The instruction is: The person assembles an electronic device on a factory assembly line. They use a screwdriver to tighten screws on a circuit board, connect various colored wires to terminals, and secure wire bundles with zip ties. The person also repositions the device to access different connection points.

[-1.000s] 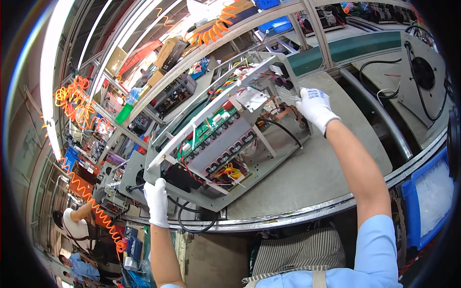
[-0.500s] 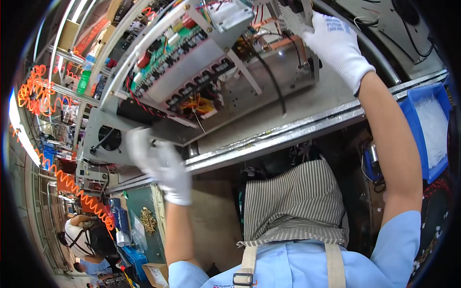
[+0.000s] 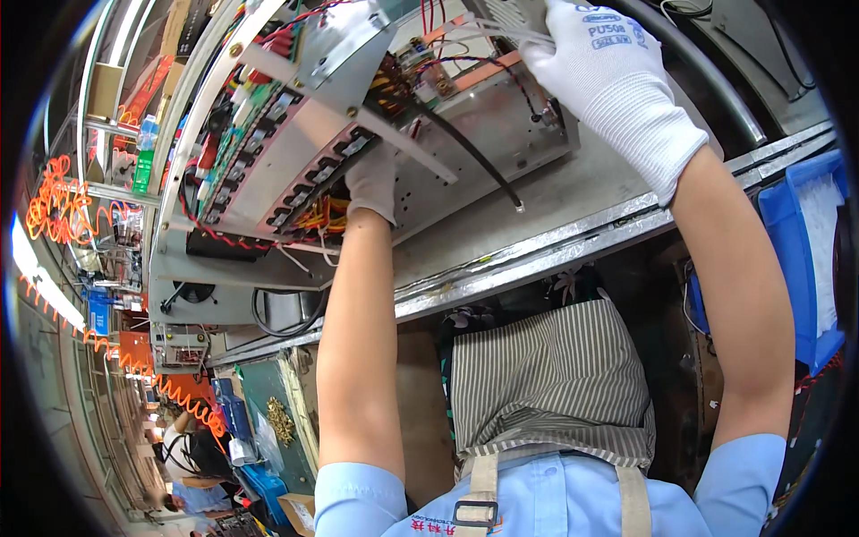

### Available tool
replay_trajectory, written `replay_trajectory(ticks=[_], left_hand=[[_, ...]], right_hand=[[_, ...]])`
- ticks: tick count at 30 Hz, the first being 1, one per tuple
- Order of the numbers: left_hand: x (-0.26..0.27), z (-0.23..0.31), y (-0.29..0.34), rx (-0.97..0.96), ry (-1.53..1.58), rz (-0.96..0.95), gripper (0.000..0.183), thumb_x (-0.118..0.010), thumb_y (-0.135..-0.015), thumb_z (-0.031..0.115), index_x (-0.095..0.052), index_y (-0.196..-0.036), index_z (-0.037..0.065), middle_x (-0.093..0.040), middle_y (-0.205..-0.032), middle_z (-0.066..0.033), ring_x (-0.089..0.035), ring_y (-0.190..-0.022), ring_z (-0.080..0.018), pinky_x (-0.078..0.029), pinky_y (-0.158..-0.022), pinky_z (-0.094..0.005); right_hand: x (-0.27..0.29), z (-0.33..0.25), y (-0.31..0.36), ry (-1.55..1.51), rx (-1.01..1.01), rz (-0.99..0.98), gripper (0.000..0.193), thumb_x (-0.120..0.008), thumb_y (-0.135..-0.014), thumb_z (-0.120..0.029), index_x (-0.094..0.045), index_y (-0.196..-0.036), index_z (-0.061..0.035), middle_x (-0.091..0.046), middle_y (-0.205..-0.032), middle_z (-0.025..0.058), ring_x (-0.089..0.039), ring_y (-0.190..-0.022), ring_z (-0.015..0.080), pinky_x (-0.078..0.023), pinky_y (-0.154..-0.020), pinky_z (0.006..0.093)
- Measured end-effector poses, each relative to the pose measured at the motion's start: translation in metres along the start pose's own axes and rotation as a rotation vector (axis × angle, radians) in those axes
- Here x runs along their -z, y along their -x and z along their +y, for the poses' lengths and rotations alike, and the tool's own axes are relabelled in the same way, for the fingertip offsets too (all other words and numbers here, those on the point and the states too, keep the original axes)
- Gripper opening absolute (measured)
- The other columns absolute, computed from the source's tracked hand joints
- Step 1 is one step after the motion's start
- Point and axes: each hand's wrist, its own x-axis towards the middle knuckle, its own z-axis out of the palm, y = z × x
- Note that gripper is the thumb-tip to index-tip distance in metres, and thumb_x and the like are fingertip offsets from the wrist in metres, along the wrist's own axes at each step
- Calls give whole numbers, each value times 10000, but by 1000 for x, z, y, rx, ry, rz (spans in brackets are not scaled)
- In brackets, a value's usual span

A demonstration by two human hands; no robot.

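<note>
A metal equipment chassis (image 3: 501, 152) with circuit boards, copper bars and wiring lies on the bench. My left hand (image 3: 371, 183), in a white glove, reaches inside it beside a bundle of orange and yellow wires (image 3: 324, 217). The frame hides its fingers, so what they touch cannot be seen. At the chassis's far right corner is my gloved right hand (image 3: 595, 67), its fingers partly cut off by the picture's upper edge. Thin white cable ties (image 3: 501, 32) stick out leftward from its closed fingers. A black cable (image 3: 474, 148) hangs loose between my hands, its end bare.
A blue bin (image 3: 801, 268) of thin white strips stands right of my right arm. The metal bench edge (image 3: 537, 249) runs across before me. Coiled orange air hoses (image 3: 63, 206) hang at left. Brass-coloured small parts (image 3: 280, 421) lie lower left, and a person (image 3: 183, 447) works farther off.
My left hand has moved from the chassis's near left corner up and right into its interior. The chassis appears turned and shifted left in view. My right hand stays at the far right corner.
</note>
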Motion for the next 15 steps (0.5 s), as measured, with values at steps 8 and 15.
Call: replay_trajectory(ticks=[8, 15], left_hand=[[-5, -41, -23, -13, 58, 6, 481, -460, -948, 392, -527, -1294, 64, -520, -1324, -174, -516, -1191, -334, -403, -1020, -399], [-2, -22, -35, 29, 145, 9, 476, -472, -940, 384, -517, -1299, 74, -525, -1317, -186, -508, -1194, -372, -382, -1033, -419]], right_hand=[[9, -7, -8, 38, -93, -129, 276, -584, -869, -308, -643, -1007, -76, -689, -818, 140, -678, -808, 307, -535, -749, 417], [9, -5, -6, 35, -94, -60, 266, -589, -867, -296, -652, -1015, -83, -685, -782, 141, -680, -784, 299, -537, -724, 408]])
